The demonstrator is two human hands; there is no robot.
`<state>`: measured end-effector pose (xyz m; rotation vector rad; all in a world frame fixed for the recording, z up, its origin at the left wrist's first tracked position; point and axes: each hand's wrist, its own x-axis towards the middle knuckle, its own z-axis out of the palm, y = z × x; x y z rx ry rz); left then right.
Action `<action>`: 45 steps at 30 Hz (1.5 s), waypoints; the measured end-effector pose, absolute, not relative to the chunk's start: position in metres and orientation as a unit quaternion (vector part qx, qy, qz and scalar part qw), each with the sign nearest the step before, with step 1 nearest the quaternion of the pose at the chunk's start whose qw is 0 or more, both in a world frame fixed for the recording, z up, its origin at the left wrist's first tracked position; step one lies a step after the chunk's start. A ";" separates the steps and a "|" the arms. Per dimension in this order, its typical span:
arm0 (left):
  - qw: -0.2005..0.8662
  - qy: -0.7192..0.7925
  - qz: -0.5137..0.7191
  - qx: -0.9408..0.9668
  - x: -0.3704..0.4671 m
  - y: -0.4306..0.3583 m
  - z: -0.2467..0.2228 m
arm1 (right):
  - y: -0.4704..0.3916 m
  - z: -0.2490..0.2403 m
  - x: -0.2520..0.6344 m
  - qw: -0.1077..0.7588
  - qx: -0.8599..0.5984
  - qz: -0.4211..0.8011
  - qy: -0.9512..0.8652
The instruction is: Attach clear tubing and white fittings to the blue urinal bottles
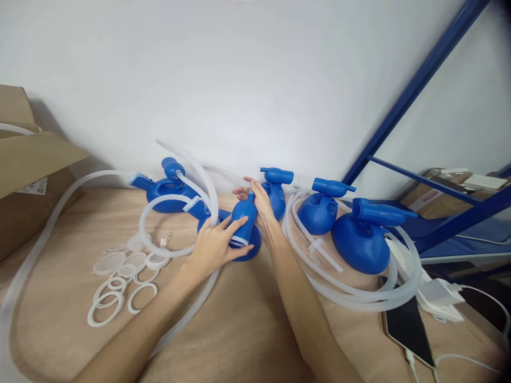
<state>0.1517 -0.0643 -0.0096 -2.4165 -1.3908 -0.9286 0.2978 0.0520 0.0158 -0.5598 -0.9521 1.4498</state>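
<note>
My left hand (217,239) is wrapped round the wide lower end of a blue funnel-shaped piece (244,217), which has a white ring at its rim. At the narrow top of the same piece, my right hand (259,199) has its fingers around the neck, partly hidden behind it. Below and behind them sits a blue bottle (253,247), mostly covered by the hands. A clear hose (163,199) loops beside my left hand. White rings (106,308) and clear discs (109,263) lie to the left on the brown surface (223,330).
Blue bottles (318,214) with blue tops stand at the right, with coiled clear hoses (351,295) beside them. A phone (409,324) and power strip (439,303) lie at the front right. Another blue bottle (167,202) stands back left. Cardboard box (35,207), far left; blue shelf frame (415,74), right.
</note>
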 end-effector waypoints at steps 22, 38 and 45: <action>0.077 -0.467 -0.385 -0.792 0.144 -0.052 -0.023 | 0.045 0.004 0.303 0.594 -0.189 0.632 -0.460; 0.050 -0.480 -0.228 -0.846 0.144 -0.050 0.005 | 0.040 0.001 0.314 0.558 -0.229 0.684 -0.410; 0.109 -0.481 -0.230 -0.839 0.136 -0.047 0.000 | 0.044 0.002 0.305 0.556 -0.239 0.675 -0.422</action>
